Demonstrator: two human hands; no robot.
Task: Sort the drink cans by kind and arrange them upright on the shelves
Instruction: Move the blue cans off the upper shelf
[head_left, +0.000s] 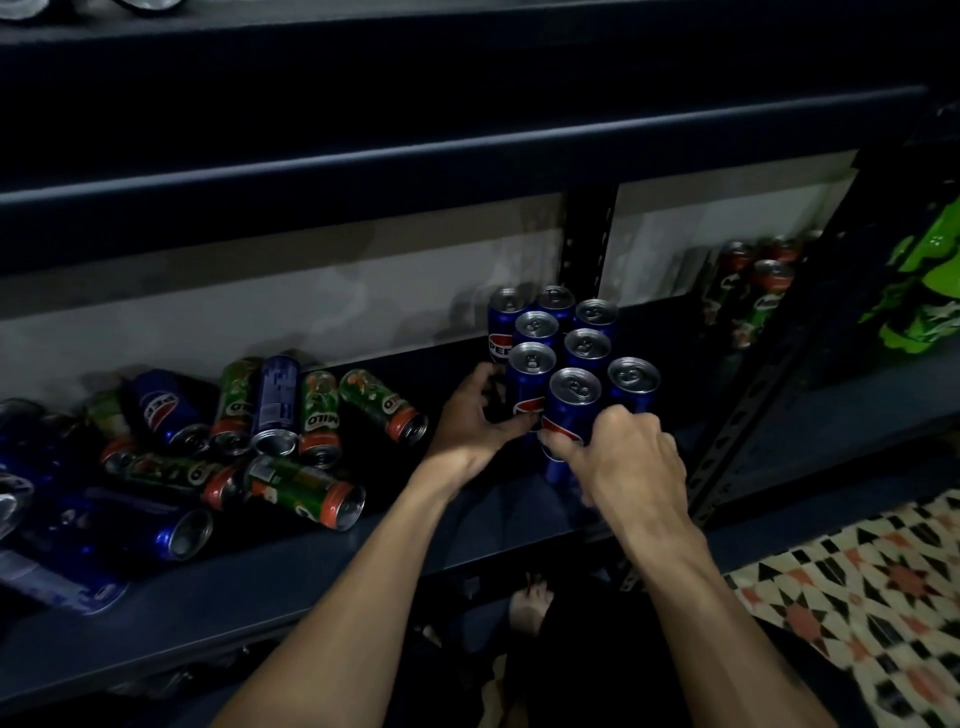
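- Right hand (631, 457) grips the nearest upright Pepsi can (571, 400).
- Left hand (475, 415) curls round the blue can (530, 379) just left of it.
- Toppled cans (291, 431) lie further left.

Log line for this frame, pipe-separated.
stage: grouping upright Pepsi cluster | left hand: grips second-row Pepsi can | right hand: grips front Pepsi can | mixed pile: lying on shelf, unsorted
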